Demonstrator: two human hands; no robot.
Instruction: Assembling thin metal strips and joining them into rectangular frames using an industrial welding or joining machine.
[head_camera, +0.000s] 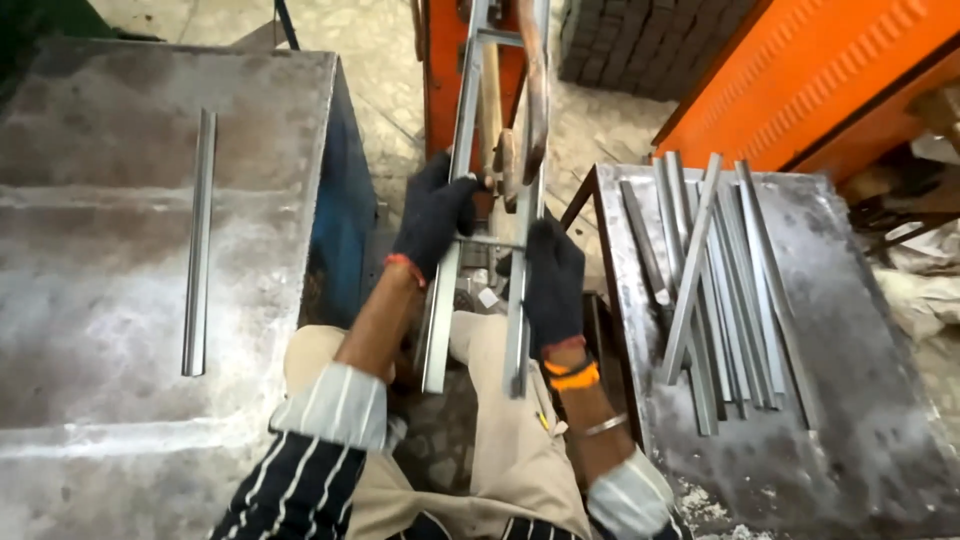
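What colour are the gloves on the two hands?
Black, with an orange-red cuff edge; the gloves grip a metal frame. The head view shows this best.

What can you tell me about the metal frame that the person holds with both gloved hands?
The metal frame looks like a narrow ladder: two long grey rails of bare, shiny steel joined by thin cross bars. It stands steeply between the person's knees, its top running out of view by an orange machine. The left hand in a dark glove grips the left rail, the right hand grips the right rail lower down. The lower ends hang above the floor, near the lap.
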